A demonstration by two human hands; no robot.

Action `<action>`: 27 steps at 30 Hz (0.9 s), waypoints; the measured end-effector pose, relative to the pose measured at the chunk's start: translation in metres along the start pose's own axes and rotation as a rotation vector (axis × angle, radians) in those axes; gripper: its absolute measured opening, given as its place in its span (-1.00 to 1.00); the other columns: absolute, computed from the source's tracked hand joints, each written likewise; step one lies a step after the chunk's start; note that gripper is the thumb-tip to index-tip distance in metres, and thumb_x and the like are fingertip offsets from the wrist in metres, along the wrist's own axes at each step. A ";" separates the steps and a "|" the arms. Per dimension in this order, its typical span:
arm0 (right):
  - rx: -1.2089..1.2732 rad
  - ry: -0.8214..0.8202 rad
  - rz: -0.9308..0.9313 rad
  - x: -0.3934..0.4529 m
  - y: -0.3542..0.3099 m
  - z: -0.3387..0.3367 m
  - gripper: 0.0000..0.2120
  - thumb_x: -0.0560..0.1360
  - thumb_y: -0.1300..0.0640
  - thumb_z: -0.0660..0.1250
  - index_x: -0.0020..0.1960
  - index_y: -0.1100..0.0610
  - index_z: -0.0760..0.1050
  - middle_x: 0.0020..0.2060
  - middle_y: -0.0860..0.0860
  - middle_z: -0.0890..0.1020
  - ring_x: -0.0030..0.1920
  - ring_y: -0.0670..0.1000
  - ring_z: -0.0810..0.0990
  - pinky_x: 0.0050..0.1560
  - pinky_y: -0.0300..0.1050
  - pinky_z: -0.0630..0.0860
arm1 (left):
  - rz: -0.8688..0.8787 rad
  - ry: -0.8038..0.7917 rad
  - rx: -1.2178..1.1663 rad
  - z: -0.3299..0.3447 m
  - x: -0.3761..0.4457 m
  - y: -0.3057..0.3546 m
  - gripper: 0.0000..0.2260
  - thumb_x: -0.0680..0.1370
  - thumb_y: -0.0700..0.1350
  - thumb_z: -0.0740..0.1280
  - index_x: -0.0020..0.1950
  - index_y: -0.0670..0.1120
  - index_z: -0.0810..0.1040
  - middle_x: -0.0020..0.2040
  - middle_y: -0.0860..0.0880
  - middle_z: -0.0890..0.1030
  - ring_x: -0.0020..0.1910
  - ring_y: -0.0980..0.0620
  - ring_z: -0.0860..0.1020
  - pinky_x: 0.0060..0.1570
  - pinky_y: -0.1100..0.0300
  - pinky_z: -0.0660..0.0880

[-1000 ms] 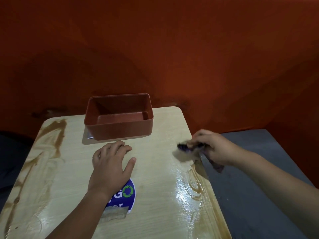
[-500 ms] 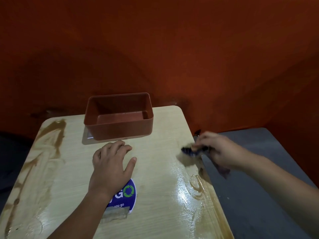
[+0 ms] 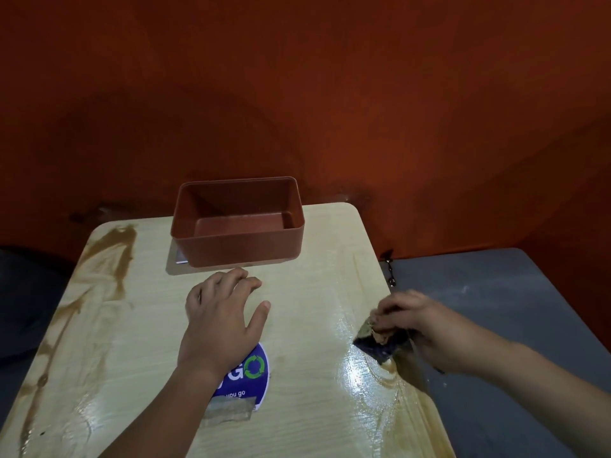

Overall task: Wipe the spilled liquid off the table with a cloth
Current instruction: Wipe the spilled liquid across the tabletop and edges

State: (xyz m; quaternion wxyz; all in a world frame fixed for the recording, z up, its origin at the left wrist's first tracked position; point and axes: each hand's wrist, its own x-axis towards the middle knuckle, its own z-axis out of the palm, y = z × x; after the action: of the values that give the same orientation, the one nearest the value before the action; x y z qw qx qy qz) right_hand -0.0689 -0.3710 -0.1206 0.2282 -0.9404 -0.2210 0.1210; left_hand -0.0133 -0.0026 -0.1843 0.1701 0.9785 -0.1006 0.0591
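Note:
My right hand (image 3: 426, 328) grips a dark, stained cloth (image 3: 380, 343) and holds it against the right edge of the light wooden table (image 3: 314, 292). Just below the cloth lies a wet, shiny patch with brown swirls of spilled liquid (image 3: 386, 381). More brown liquid streaks (image 3: 109, 256) run down the table's left side. My left hand (image 3: 221, 319) rests flat on the table's middle with fingers spread, holding nothing.
A brown rectangular plastic bin (image 3: 238, 223) stands at the table's far edge. A blue round sticker (image 3: 248, 375) with a strip of tape lies under my left wrist. An orange wall rises behind; grey floor (image 3: 496, 309) lies to the right.
My right hand has drawn the cloth toward me along the table's right edge, onto the wet patch. My left hand has stayed put.

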 end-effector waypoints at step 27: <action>0.105 0.360 0.045 0.127 0.000 -0.065 -0.55 0.44 0.46 0.31 0.21 0.08 0.62 0.16 0.01 0.59 0.18 0.02 0.56 0.18 -0.28 0.41 | 0.003 0.030 -0.011 0.003 -0.001 -0.001 -0.65 0.63 0.30 0.16 0.32 0.22 0.51 0.40 0.19 0.46 0.42 0.09 0.33 0.45 -0.07 0.22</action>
State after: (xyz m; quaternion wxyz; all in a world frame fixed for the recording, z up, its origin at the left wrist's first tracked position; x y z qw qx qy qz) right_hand 0.0634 -0.3352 -0.0807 0.3102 -0.9384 -0.1490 -0.0325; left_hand -0.0137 -0.0021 -0.1875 0.1768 0.9764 -0.1000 0.0733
